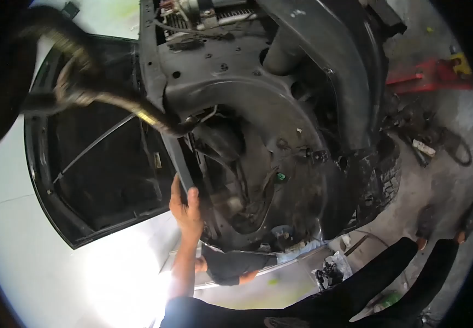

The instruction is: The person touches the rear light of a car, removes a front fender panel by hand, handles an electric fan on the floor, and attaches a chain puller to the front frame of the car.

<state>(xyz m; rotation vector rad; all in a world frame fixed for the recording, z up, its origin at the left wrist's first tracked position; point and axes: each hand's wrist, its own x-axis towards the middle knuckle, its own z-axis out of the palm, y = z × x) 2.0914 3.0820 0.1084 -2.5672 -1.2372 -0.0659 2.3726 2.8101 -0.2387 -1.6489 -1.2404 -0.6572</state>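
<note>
My left hand (187, 212) reaches up from the lower edge, bare, with its thumb and a finger laid along the narrow grey metal edge (177, 158) of a car body. The fingers look closed on this edge, though their far side is hidden. Beside it opens the dark wheel well (258, 158), with dirty metal and loose wiring inside. A dark, blurred curved shape (124, 104) with yellowish streaks crosses from the upper left to the grey edge; what it is I cannot make out. No right hand can be picked out.
A raised black hood (94, 164) spans the left. Dark curved trim (351, 71) hangs at the upper right, near a red metal tool (427, 76). Loose parts and a cable (457, 150) lie on the floor. Another person (228, 268) is behind the car body. Bright light glares lower left.
</note>
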